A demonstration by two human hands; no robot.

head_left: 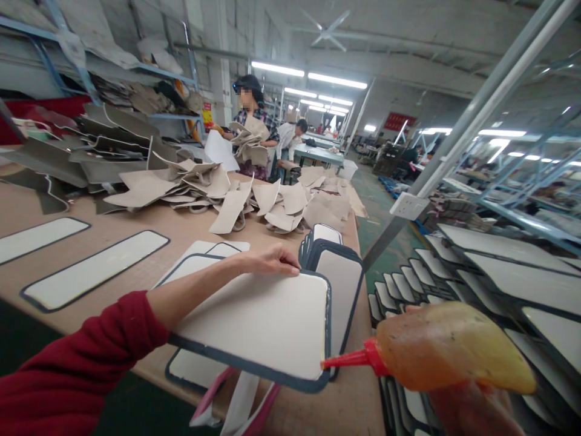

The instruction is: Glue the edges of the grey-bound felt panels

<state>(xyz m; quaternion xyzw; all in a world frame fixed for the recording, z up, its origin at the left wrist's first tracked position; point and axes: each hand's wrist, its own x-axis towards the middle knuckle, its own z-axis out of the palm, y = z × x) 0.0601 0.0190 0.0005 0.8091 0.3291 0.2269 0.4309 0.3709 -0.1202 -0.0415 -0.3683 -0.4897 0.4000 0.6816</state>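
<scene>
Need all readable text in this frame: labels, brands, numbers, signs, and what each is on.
No legible text.
Red banner, background: marks too small and blurred to read.
Red-and-yellow sign, background: too small and blurred to read.
Squeeze bottle: no lettering visible.
Dark-edged white panel in left hand: no lettering visible.

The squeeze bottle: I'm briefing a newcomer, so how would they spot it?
Over the brown table, find the pale panel that the left hand holds. By its near right corner, the right hand holds the squeeze bottle: yellowish, with a red nozzle, unlike the flat panels around.
</scene>
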